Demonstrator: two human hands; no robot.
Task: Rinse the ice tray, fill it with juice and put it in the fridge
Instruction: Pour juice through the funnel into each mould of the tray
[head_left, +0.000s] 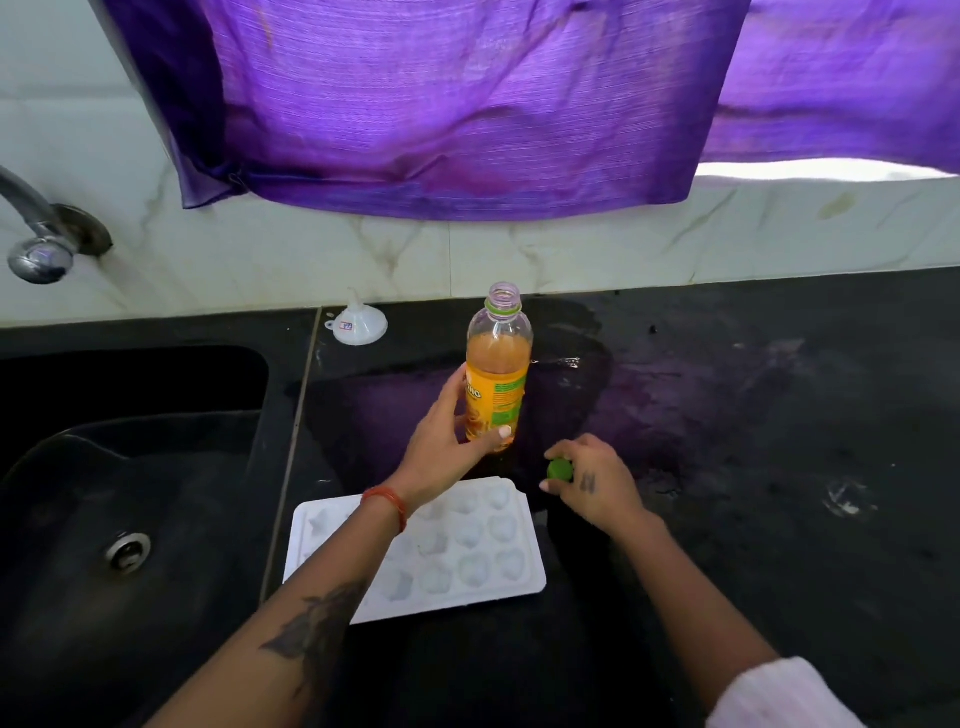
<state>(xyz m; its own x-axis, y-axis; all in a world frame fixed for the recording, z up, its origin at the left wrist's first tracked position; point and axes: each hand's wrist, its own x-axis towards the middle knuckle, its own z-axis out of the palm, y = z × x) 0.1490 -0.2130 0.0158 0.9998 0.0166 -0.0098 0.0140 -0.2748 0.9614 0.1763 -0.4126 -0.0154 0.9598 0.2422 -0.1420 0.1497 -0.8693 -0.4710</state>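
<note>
While the white tray (457, 556) lies flat on the dark counter (753, 415) just beside the sink (130, 493), its cups showing no juice, the left forearm crosses above it; the left hand (447, 441) is wrapped round the lower half of the bottle (497, 369), upright, uncapped, orange juice well up its body; just to its right, the right hand (597, 480) pinches the green cap (560, 470) low over the counter; farther back, a white funnel (358, 323) sits mouth down by the wall; the tap (39, 234) juts at far left; a purple cloth (441, 104) hangs above.

Clear plastic bottle (497, 364); white matt plastic tray (467, 551); glossy dark counter (727, 415).
</note>
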